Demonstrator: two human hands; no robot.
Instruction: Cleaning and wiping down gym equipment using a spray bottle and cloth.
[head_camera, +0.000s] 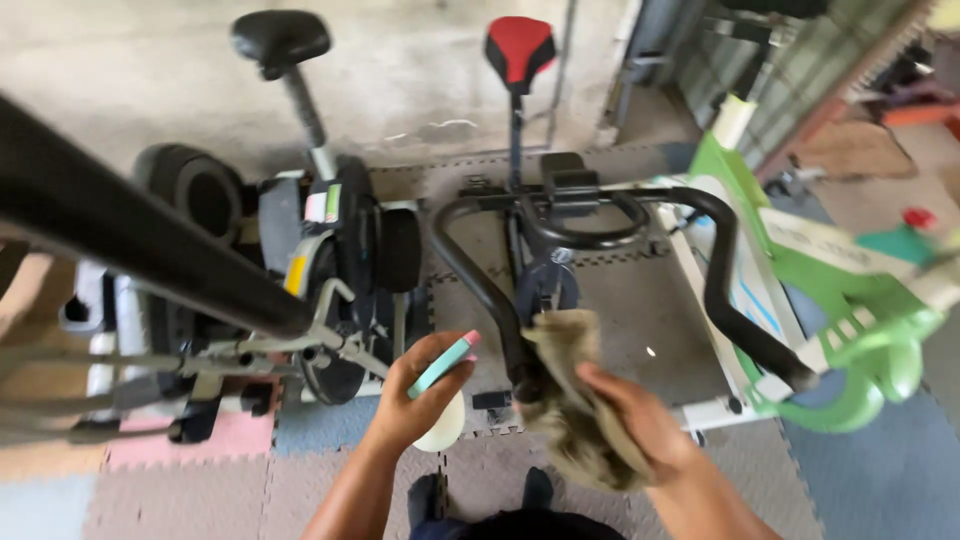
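Note:
My left hand (418, 392) grips a small spray bottle (444, 400) with a teal and pink top and a pale rounded body. My right hand (640, 420) holds a shaggy grey-brown cloth (565, 385) pressed against the left grip of a black curved handlebar (480, 280). That handlebar belongs to an exercise bike with a red and black saddle (520, 45). The two hands are a short way apart, the bottle just left of the cloth.
A second exercise bike with a black saddle (280, 40) and flywheel (345, 260) stands at the left. A thick black bar (130, 235) crosses the upper left. A green and white machine (840, 320) sits at the right. Foam floor tiles (880, 470) lie below.

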